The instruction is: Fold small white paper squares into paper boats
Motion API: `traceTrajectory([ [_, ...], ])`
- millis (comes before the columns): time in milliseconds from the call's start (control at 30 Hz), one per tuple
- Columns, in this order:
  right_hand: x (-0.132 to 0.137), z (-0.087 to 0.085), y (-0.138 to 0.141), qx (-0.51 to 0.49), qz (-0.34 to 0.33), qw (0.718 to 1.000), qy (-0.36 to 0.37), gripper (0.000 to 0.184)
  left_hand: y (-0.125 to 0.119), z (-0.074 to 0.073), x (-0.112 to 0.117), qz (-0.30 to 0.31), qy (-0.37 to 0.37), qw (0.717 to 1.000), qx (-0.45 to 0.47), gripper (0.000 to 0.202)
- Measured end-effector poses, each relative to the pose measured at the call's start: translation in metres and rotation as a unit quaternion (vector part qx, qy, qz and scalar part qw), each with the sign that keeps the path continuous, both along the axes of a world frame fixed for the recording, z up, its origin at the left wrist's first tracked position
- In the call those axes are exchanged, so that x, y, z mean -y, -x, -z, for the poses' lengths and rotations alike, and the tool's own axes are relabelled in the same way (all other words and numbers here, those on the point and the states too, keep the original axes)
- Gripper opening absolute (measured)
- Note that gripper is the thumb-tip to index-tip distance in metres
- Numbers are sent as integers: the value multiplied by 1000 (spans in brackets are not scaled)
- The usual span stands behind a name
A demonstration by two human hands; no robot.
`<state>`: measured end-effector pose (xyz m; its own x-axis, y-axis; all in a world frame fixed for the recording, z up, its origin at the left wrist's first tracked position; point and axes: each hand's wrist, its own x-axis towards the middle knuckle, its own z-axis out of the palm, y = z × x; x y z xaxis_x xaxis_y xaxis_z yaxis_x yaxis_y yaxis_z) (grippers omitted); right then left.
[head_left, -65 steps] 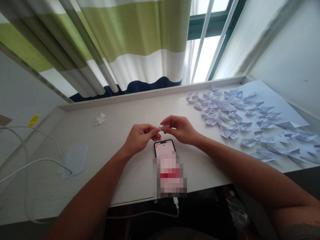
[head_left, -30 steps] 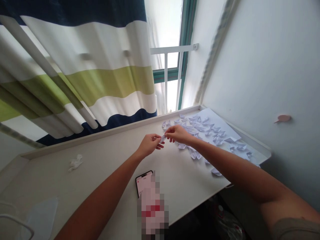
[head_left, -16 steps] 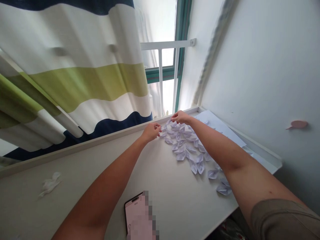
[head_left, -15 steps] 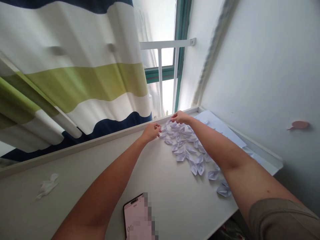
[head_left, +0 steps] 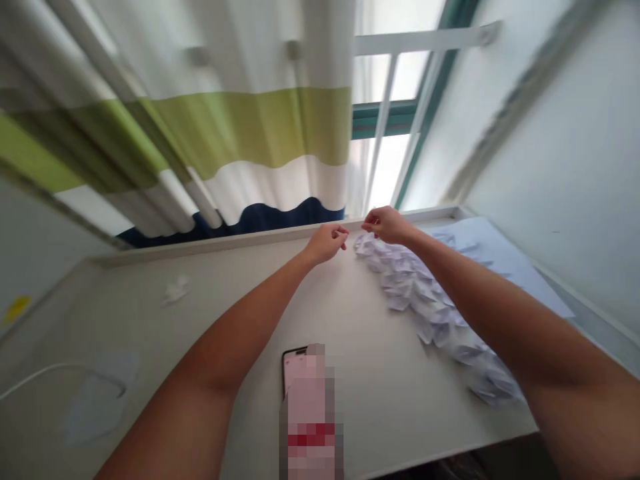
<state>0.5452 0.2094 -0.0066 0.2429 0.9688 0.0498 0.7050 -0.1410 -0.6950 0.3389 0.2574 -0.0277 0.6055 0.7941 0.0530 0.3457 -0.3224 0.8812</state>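
Folded white paper pieces, shaped like small boats (head_left: 400, 273), lie crowded in a long cluster on the white table (head_left: 360, 387). At its far end is my right hand (head_left: 385, 225), with fingers bent down and drawn together beside the nearest pieces. Whatever may be between those fingertips is too blurred to make out. My left hand (head_left: 326, 244) hovers just left of the cluster, its fingers curled in toward the thumb; no object shows in it. A gap separates the two hands. My right forearm covers part of the paper pieces.
A phone (head_left: 295, 373), partly pixelated, lies between my forearms. White sheets (head_left: 520, 267) rest right of the cluster. Crumpled tissue (head_left: 176, 291) and a white cable (head_left: 65, 367) are at left. A raised rim (head_left: 225, 245) runs along the back, below a striped curtain (head_left: 250, 127).
The camera view has swung left, so the table's left end now shows. My left hand has drawn away from the paper pieces; the right stays by their far end.
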Motion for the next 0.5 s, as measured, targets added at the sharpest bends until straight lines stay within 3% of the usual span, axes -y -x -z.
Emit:
traceTrajectory([
  [133,-12,-4,123,-62,-204,976,-38,8,133,2,30,-112,1,993,31,25],
  [233,-9,0,241,-46,-391,919,-29,24,255,12,73,-231,-43,972,26,25],
  [333,10,10,356,14,-526,849,-36,23,365,26,125,-335,-122,929,-97,26],
  [400,28,20,420,59,-593,801,-63,33,421,34,159,-370,-130,911,-127,26],
  [500,56,36,485,141,-633,758,-77,59,472,45,200,-386,-134,899,-158,29],
])
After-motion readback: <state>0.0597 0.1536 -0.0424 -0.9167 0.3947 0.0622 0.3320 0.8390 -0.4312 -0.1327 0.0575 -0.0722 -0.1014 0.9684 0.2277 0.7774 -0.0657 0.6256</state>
